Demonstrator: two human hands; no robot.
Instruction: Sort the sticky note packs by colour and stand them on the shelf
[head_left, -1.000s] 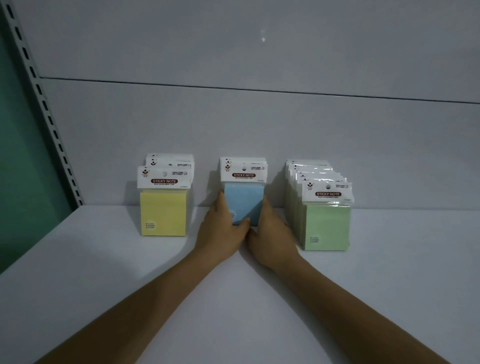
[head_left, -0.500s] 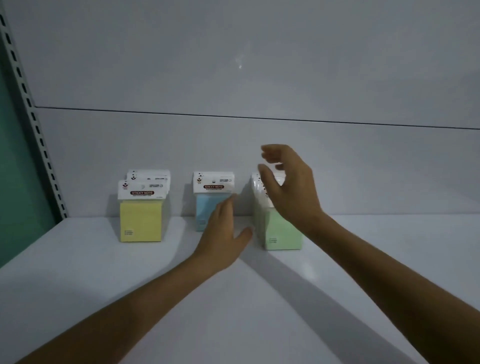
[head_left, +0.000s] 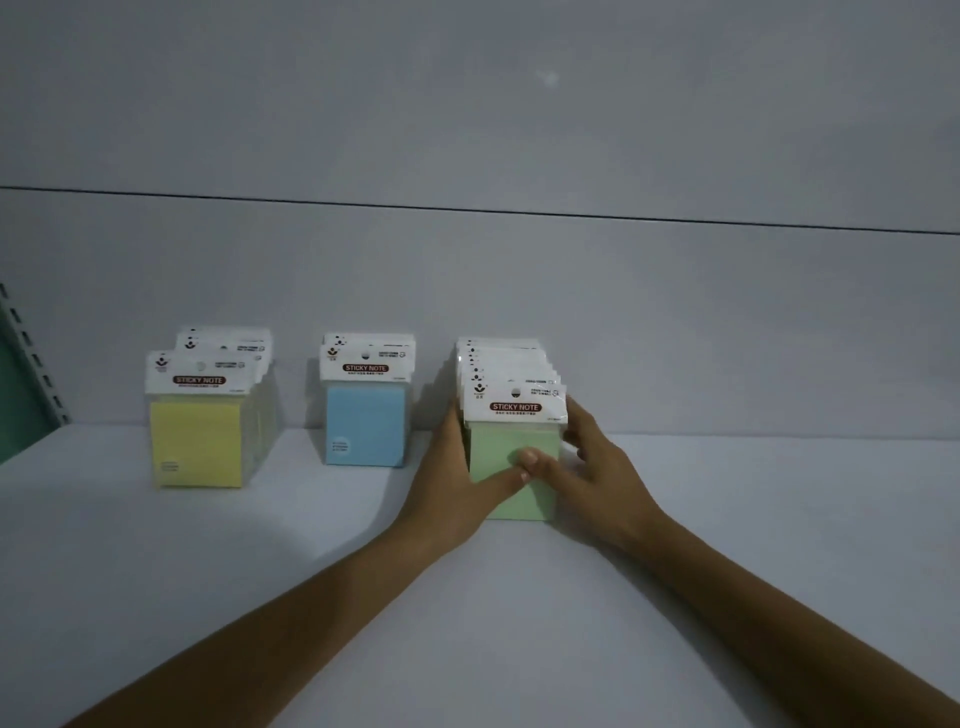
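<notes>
Left hand (head_left: 451, 486): palm flat vs. left side of green packs (head_left: 514, 447), thumb across front.
Right hand (head_left: 597, 478): fingers (head_left: 574, 410) clasp right side, thumb touching left's.
Packs: glossy-wrapped square pads w/ white header cards, upright on shelf (head_left: 727, 519), row squeezed between both palms.

Dim, bluish, grainy light; soft shadows left of each stack, slight blur, a faint glare spot above.

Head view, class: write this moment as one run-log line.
stage: squaring green row | left hand: on green packs, left side | right hand: on right side | yellow packs, blue packs: standing, untouched
</notes>
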